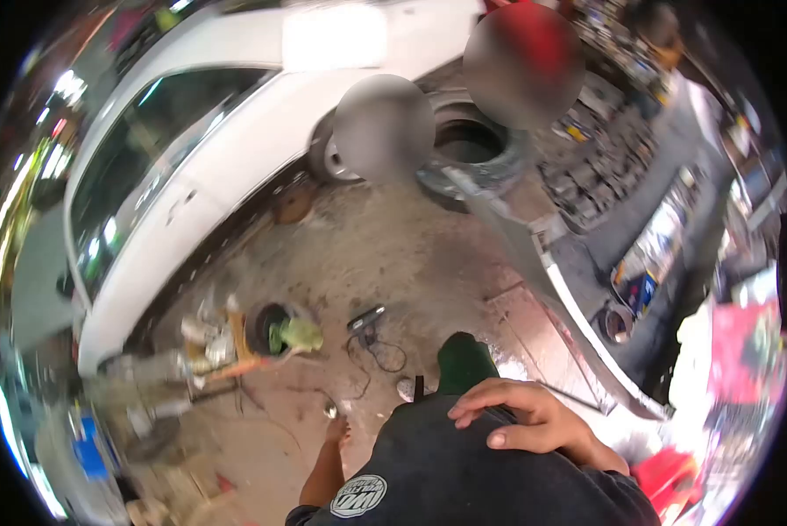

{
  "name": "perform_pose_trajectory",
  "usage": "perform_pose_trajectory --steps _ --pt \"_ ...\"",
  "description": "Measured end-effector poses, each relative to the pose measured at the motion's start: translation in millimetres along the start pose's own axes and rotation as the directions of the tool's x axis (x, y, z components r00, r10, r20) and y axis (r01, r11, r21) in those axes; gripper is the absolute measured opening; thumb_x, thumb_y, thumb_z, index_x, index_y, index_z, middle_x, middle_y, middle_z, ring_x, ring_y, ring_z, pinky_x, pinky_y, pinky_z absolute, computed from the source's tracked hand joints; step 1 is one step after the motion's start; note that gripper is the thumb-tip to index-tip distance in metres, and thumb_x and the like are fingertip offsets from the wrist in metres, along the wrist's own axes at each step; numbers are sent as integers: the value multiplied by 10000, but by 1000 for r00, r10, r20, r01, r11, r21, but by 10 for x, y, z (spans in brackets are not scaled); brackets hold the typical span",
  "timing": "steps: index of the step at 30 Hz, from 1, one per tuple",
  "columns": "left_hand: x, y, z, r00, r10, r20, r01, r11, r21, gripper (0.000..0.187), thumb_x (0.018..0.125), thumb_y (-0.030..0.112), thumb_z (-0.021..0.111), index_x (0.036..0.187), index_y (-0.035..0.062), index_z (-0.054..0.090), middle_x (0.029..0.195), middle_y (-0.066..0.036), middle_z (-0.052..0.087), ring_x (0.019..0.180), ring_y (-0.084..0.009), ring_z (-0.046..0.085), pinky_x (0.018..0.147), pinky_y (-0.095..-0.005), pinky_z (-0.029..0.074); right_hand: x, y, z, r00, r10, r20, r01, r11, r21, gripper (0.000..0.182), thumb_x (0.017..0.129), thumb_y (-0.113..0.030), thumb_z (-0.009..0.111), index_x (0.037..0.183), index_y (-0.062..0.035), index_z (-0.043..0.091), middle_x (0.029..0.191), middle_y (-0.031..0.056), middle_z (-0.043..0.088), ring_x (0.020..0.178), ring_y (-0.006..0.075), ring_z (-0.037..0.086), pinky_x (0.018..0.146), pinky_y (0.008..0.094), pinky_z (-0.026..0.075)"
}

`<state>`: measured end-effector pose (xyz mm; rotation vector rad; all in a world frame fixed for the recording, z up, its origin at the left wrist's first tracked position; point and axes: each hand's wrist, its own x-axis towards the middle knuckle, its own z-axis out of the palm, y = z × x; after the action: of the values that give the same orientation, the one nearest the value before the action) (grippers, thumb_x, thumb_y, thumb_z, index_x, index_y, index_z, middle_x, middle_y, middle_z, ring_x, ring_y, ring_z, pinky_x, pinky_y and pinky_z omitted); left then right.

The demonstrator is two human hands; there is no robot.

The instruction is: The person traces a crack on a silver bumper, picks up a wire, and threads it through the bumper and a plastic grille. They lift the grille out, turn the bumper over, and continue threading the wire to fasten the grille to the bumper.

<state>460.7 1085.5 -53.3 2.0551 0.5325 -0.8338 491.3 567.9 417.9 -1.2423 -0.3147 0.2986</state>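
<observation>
My left hand [339,429] hangs low beside my body, small in view, with its fingers partly curled. At its fingertips shows a small shiny thing [330,409], too small to name. In front of my dark shirt [446,465], my right hand [534,419] lies with fingers stretched out and thumb apart, holding nothing. My green trouser leg [464,361] shows just beyond it. A dark hand-held tool [366,318] with a cord lies on the floor ahead of me.
A white car [227,145] spans the upper left. Tyres [499,180] and a long curved panel [573,316] stand at the right. Near the car, a black bucket [267,329] has green cloth [297,334] over its rim. Two blurred patches cover spots at the top.
</observation>
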Motion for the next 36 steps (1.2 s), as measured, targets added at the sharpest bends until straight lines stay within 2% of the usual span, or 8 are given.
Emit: perform_pose_trajectory --steps 1,3,4,11,20,25,31,36 --pt "432 98 -363 913 390 121 -409 867 284 303 959 377 604 1108 114 626 867 -54 618 739 -191 597 634 -385 497 39 -78 -62 998 -57 -29 57 998 -20 427 934 -37 674 1347 15 578 1296 181 628 1147 262 634 979 379 500" --pt "1054 754 -602 960 264 92 -275 953 129 278 955 379 613 1068 126 621 875 -33 612 735 -187 591 641 -363 491 124 -239 -247 988 -132 -86 129 991 -39 452 921 -41 686 1350 40 569 1306 223 614 1149 306 632 984 414 497" --pt "1302 1253 -599 948 -315 47 316 908 -276 271 957 378 611 1060 127 618 887 -28 618 740 -191 597 667 -367 503 160 -326 -346 979 -170 -115 163 985 -62 459 917 -43 690 1351 44 567 1308 231 611 1149 315 632 987 422 496" --pt "2500 3425 -433 976 -53 211 70 995 -76 369 1014 391 490 1189 89 611 1122 -97 645 1002 -252 611 880 -414 496 329 -458 -1033 764 -533 -364 447 844 -297 431 898 -180 715 1225 91 637 1247 275 636 1099 363 664 941 435 525" --pt "2855 6424 512 846 114 521 -229 960 162 505 984 431 587 1335 68 563 1232 -106 657 1060 -219 627 931 -379 494 414 -1012 -1313 522 -403 -751 -110 842 -528 442 774 -128 745 1144 103 677 1086 240 713 991 358 710 889 426 541" --pt "3157 7686 1670 613 216 760 -535 821 198 466 980 375 626 1338 81 573 1189 -82 673 998 -167 646 836 -323 524 838 -1230 -1575 185 -363 -913 -430 806 -407 406 786 -160 684 1119 73 680 1049 195 710 916 276 689 849 375 519" --pt "2683 8494 2783 -5 425 905 -964 238 -117 345 957 275 644 1202 32 647 1082 -140 704 965 -294 698 815 -399 538 1575 -1261 -1878 -235 -137 -962 -486 874 -6 370 880 -151 671 1190 49 653 1104 132 698 953 211 677 871 331 485" --pt "2470 8544 3445 -116 392 913 -976 126 -178 308 956 279 646 1156 44 654 994 -121 712 920 -277 698 767 -390 538 2007 -1276 -2106 -226 64 -972 -619 761 194 340 924 -113 674 1245 -5 642 1110 120 704 969 202 685 845 343 514"
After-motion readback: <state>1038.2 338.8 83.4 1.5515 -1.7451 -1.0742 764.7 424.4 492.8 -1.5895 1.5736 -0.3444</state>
